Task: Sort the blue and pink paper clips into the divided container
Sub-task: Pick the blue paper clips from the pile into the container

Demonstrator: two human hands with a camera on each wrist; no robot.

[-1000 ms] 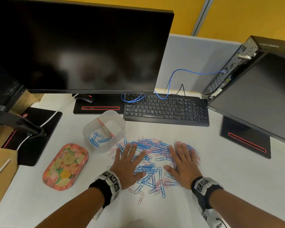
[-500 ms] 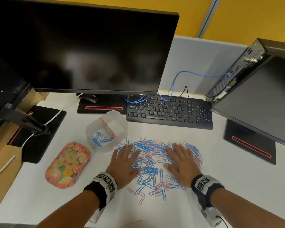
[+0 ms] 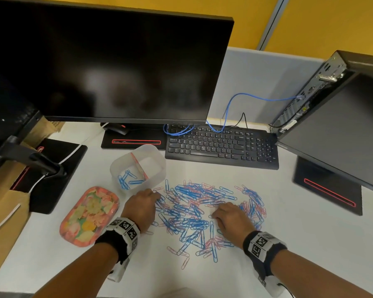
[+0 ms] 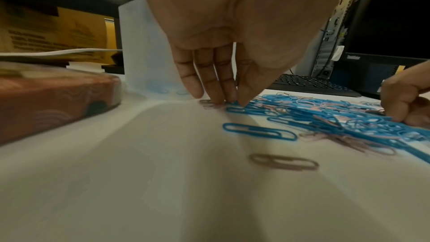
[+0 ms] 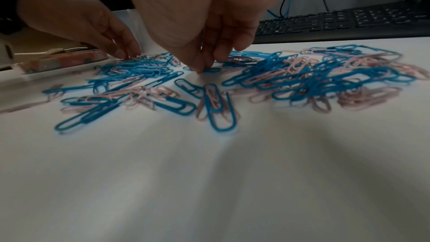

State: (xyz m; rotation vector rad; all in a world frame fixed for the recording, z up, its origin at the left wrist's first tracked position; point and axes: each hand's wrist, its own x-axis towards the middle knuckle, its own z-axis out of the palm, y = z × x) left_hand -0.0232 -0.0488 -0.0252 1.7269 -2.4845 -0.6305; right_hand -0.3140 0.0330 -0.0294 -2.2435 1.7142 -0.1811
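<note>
The clips (image 3: 202,209) lie mixed in the middle of the surface (image 3: 310,244), a few blue ones already in the container (image 3: 157,168). They are light, thin and tangle easily, so we pinch one by its loop. Our left hand (image 3: 141,208) and right hand (image 3: 232,218) have fingers (image 4: 209,80) curled down on the pile; whether they hold one, we cannot tell.

A white desk top (image 3: 310,244) carries everything here. Spread across its middle lies a loose heap of blue and pink wire paper clips (image 3: 202,211). Just left of the heap stands a translucent plastic container with a divider (image 3: 157,166), and beside that a flat oval tray with a flowered pattern (image 3: 88,216). A black keyboard (image 3: 222,147) sits behind the heap. Black slabs with red stripes, probably monitor bases (image 3: 134,141), rest farther back and at the right (image 3: 327,190).
</note>
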